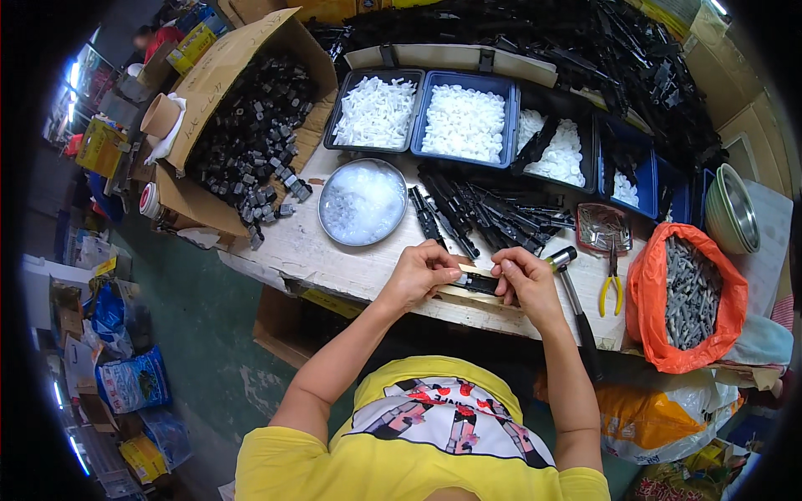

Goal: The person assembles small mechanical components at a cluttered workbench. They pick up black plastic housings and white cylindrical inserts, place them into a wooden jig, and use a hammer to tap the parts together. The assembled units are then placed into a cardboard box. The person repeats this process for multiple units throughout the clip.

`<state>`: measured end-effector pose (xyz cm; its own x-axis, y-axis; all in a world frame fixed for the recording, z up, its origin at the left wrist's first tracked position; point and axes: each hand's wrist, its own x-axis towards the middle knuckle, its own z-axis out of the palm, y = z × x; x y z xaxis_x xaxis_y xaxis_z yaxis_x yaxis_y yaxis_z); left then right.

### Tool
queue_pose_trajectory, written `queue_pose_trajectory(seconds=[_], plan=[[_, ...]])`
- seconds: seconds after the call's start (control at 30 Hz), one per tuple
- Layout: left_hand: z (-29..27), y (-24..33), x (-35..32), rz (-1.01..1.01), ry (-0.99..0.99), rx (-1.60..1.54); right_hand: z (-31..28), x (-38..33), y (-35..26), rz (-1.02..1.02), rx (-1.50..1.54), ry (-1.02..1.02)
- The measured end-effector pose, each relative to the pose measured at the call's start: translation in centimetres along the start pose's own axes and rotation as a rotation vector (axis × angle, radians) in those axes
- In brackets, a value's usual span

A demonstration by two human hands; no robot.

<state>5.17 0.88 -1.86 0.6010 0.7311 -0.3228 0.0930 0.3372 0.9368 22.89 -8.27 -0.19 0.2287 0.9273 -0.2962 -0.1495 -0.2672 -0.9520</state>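
Observation:
A small black plastic part lies in a pale, wood-coloured holder at the table's front edge. At its left end, my left hand is closed in a pinch. A small whitish bit shows by the thumb, but the fingers hide what they grip. The fingers of my right hand are curled onto the part's right end. Beyond my hands lie long black plastic pieces in a loose heap. A hammer and yellow-handled pliers rest right of my right hand.
A round metal dish holds translucent pieces. Behind it stand blue and black bins of small white parts. A cardboard box of black blocks is at left; an orange bag of grey pieces stands right, near a clear red-rimmed box.

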Motion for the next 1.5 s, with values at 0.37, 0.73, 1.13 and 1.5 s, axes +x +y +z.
queue_pose_trajectory(seconds=[0.37,0.73,1.13,1.5], plan=[[0.8,3.3,1.5,0.383,-0.046,0.870,-3.1,0.2,-2.4,-0.128,-0.234,0.205],[1.1,10.7,17.7,0.334,0.261,1.354,-12.7,5.6,-3.5,-0.053,-1.493,0.575],[-1.8,12.1,17.3,0.254,0.100,0.784,-14.1,4.7,-2.1,-0.366,-1.282,0.584],[-0.7,8.7,8.9,0.076,-0.105,-0.303,-8.9,1.6,-3.2,-0.398,-0.378,0.438]])
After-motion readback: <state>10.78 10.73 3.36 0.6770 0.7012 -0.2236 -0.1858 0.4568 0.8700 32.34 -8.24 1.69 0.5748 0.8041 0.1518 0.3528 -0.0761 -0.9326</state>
